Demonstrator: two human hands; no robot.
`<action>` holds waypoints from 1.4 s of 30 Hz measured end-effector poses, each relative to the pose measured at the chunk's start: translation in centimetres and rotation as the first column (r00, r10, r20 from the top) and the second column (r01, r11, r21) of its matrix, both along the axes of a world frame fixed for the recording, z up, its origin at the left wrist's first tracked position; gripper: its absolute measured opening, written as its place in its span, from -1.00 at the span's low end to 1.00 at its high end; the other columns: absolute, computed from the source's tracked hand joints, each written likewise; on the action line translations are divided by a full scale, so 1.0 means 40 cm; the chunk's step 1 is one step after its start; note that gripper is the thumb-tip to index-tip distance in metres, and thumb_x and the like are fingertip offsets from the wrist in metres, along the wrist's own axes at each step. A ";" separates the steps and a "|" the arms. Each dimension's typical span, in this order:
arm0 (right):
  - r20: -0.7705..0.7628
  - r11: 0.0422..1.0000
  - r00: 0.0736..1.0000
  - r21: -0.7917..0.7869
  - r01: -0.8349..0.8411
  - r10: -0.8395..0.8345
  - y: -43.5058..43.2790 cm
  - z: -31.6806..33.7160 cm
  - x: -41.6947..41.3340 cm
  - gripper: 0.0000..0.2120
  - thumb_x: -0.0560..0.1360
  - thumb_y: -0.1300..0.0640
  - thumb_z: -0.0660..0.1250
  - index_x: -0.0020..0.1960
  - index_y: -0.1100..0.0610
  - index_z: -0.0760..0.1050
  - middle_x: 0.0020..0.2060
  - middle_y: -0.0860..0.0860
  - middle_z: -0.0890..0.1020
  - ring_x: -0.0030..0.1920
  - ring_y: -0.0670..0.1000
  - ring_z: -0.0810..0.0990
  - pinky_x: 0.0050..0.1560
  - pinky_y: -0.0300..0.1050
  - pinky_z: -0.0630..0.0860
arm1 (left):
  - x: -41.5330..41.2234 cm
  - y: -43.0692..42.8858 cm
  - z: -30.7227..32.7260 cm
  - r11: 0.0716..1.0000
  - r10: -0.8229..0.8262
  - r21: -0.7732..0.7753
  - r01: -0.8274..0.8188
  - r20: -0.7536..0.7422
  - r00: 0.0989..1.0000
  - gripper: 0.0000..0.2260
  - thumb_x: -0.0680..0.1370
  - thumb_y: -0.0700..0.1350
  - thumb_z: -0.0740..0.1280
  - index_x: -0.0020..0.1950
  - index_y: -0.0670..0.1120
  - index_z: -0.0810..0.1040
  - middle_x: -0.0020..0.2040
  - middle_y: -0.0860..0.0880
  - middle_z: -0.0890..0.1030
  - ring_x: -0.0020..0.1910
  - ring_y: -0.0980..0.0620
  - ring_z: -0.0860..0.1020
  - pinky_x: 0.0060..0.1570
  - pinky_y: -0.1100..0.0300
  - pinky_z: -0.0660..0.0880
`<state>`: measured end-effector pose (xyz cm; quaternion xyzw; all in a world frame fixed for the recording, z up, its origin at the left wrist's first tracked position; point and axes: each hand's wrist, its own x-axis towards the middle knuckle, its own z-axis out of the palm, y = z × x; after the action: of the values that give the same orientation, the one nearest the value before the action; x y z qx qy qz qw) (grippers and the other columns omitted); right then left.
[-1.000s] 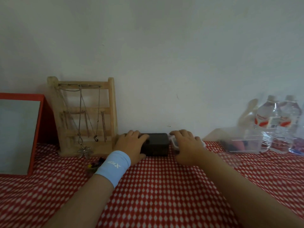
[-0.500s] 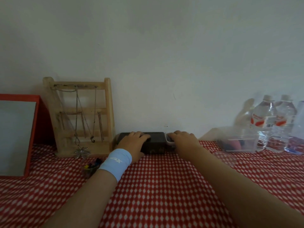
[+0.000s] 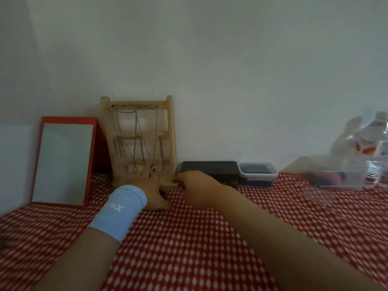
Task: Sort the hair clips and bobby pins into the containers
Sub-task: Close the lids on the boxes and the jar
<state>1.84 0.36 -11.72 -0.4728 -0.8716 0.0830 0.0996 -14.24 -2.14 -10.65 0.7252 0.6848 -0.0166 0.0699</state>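
My left hand (image 3: 152, 193), with a light blue wristband, lies on the red checked cloth at the foot of the wooden jewellery stand (image 3: 142, 141). Its fingers are hidden behind its back, and a dark bit shows under its thumb. Just right of it, my right hand (image 3: 196, 186) has curled fingers whose tips reach the stand's base beside the black box (image 3: 210, 168). Whether they hold anything is hidden. A small clear container (image 3: 257, 173) with dark contents stands right of the box. A larger clear container (image 3: 346, 177) holds dark and pink items.
A red-framed mirror (image 3: 63, 162) leans on the wall at the left. Necklaces hang on the wooden stand. Water bottles (image 3: 375, 141) stand at the far right behind the large container, with a clear lid (image 3: 320, 195) on the cloth before it.
Both hands left the black box and the small clear container and moved left to the stand's foot. The view has swung left, and the small container now stands uncovered.
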 end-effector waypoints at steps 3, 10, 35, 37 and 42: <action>0.038 0.998 0.999 -0.063 -0.005 0.007 -0.008 -0.032 -0.024 -0.65 0.58 0.25 0.24 0.36 0.17 0.44 0.28 0.15 0.54 0.25 0.15 0.53 0.26 0.05 0.51 | -0.009 0.007 -0.034 0.994 -0.040 0.106 0.035 0.040 0.998 -0.71 0.54 0.08 0.34 0.17 -0.06 0.51 -0.06 0.07 0.52 -0.08 0.11 0.46 -0.19 0.31 0.39; -0.192 0.995 0.980 -0.099 0.027 -0.045 -0.028 -0.047 0.052 -0.61 0.58 0.31 0.21 0.38 0.14 0.48 0.28 0.11 0.56 0.27 0.10 0.52 0.28 -0.10 0.45 | 0.043 0.021 -0.038 0.957 -0.193 0.259 0.128 0.241 0.951 -0.86 0.45 0.01 0.39 -0.19 -0.04 0.57 -0.24 -0.01 0.62 -0.21 0.02 0.61 -0.16 0.09 0.58; 0.173 0.642 0.619 0.181 0.745 -0.766 -0.064 -0.087 0.575 -0.48 0.57 -0.01 0.17 0.50 0.11 0.25 0.49 0.20 0.28 0.48 0.23 0.27 0.45 0.32 0.21 | 0.488 0.101 -0.164 0.831 -0.530 0.414 0.371 0.386 0.755 -0.29 0.43 0.31 0.36 0.50 0.11 0.24 0.44 0.09 0.36 0.39 0.09 0.37 0.37 0.07 0.37; 0.166 0.638 0.622 0.072 0.767 -0.766 -0.069 -0.087 0.571 -0.46 0.60 0.02 0.22 0.53 0.11 0.20 0.52 0.21 0.22 0.49 0.26 0.28 0.45 0.32 0.24 | 0.478 0.099 -0.169 0.814 -0.548 0.457 0.359 0.399 0.735 -0.41 0.50 0.25 0.32 0.46 0.07 0.31 0.40 0.08 0.40 0.37 0.10 0.37 0.38 0.11 0.35; 0.161 0.624 0.646 -0.169 0.763 -0.746 -0.040 -0.046 0.582 -0.48 0.64 0.12 0.28 0.54 0.17 0.23 0.52 0.12 0.32 0.49 0.12 0.32 0.49 0.00 0.21 | 0.482 0.079 -0.161 0.787 -0.570 0.550 0.281 0.474 0.671 -0.64 0.61 0.05 0.26 0.39 0.03 0.42 0.30 0.05 0.48 0.26 0.07 0.45 0.29 0.16 0.40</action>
<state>25.13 -1.24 -13.54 -0.8050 -0.5812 0.1121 0.0392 5.03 1.03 -17.11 0.8283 0.4142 0.3574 0.1214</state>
